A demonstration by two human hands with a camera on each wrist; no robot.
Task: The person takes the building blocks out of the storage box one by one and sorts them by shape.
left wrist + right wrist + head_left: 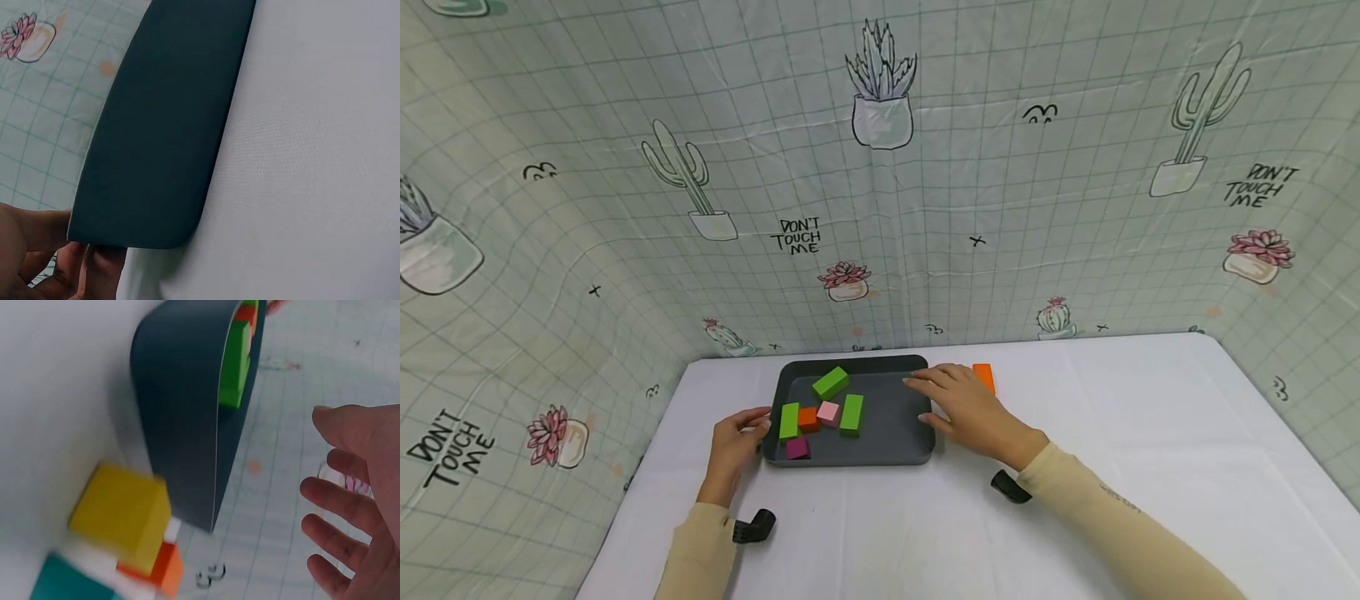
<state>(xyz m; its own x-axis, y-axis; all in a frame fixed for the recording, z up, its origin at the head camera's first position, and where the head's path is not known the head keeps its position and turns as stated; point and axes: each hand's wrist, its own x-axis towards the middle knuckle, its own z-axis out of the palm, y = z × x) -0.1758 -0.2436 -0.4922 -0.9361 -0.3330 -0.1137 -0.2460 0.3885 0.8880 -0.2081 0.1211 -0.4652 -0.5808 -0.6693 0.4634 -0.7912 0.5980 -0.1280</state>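
"Gripping what, that left hand (736, 442)?"

"The dark tray (891, 429) — thumb and fingers pinch its left end, so the tray lies directly to that hand's right."

"And the right hand (973, 412)?"

"Fingers spread apart, with the tray's right end below its fingertips."

"What sits inside?"

"Three green blocks (831, 384), a pink block (828, 414), a red-orange block (808, 419) and a magenta block (797, 448), mostly in the left half."

"Does each view show that?"

"Hardly. The left wrist view shows the tray's outer wall, its contents hidden. The head view shows one orange block (984, 378) outside, beside the right hand — but the right wrist view adds a yellow block (122, 515) and a teal block (70, 582), both beyond the tray's right end."
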